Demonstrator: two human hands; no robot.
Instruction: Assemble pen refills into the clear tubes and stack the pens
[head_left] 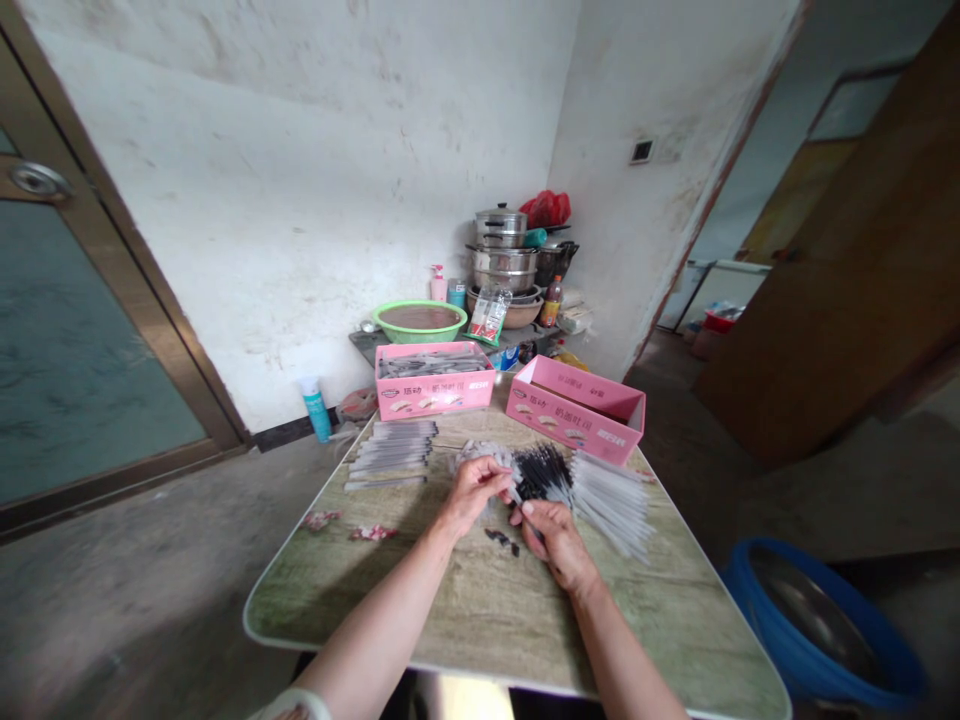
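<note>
Over the middle of the table, my left hand (480, 488) is closed in a pinch near a small heap of pale, translucent pieces (480, 452). My right hand (556, 538) is also closed, thumb against fingers, just to the right and slightly nearer me. Something thin and whitish shows between the two hands, too small to name. Beyond my right hand lies a fanned bundle of thin, pale sticks (613, 502) with black ends (541, 472). A few black scraps (501, 540) lie on the tabletop between my wrists. More pale sticks (391, 453) are laid in a row at the left.
At the table's (480, 610) far edge stand a pink box (435, 393) full of sticks and another pink box (574, 412), its contents hidden. Behind them are a green basin (420, 334) and stacked steel pots (501, 262). A blue tub (750, 590) stands at the right.
</note>
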